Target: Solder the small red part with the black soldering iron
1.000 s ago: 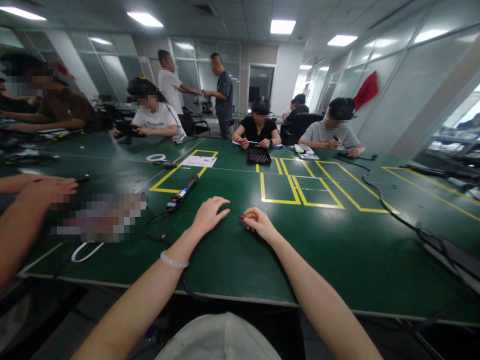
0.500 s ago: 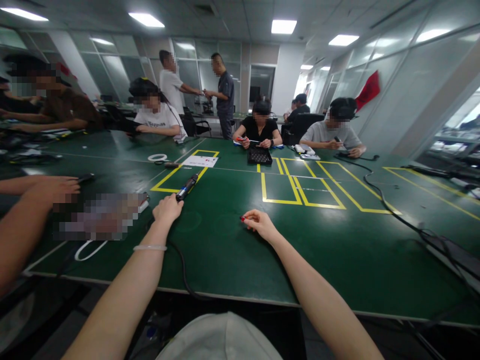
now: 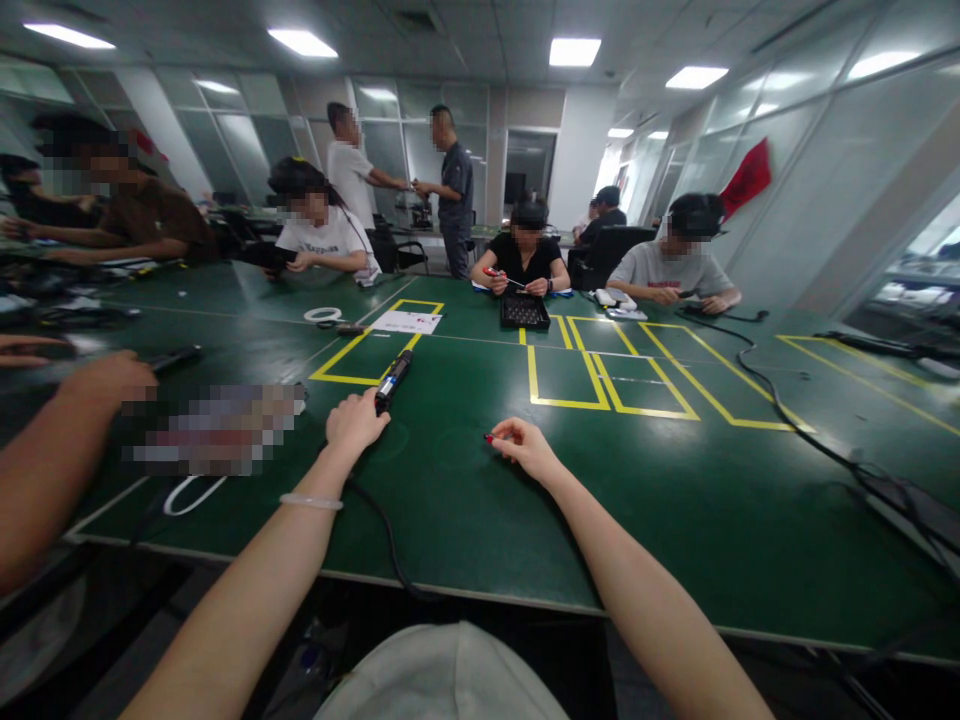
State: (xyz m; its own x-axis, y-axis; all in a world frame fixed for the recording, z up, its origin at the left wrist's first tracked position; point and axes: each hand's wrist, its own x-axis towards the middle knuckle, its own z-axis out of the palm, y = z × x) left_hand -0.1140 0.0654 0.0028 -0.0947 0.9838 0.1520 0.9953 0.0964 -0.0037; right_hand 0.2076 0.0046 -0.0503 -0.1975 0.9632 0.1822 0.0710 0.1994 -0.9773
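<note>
My left hand [image 3: 357, 428] is closed around the near end of a black cylindrical tool [image 3: 394, 380] with a blue band. The tool points away from me and slants slightly right. A black cord [image 3: 386, 530] runs from beneath my left forearm over the table's front edge. My right hand [image 3: 523, 447], right of the left one, pinches a tiny red and black piece [image 3: 489, 438] between thumb and fingertips. Fingers cover much of that piece, so its kind cannot be made out. Both hands are low over the green table [image 3: 480, 540].
Yellow tape outlines [image 3: 570, 404] mark the tabletop. A white sheet [image 3: 407, 321] and a white ring [image 3: 322, 315] lie farther back. At left, a co-worker's hand [image 3: 109, 385] is near a blurred-out item [image 3: 217, 430]. A black tray [image 3: 525, 312] stands before a seated person opposite.
My left hand and the black tool have shifted slightly right. My right hand keeps its pinch, almost still. The whole view has swung a little left.
</note>
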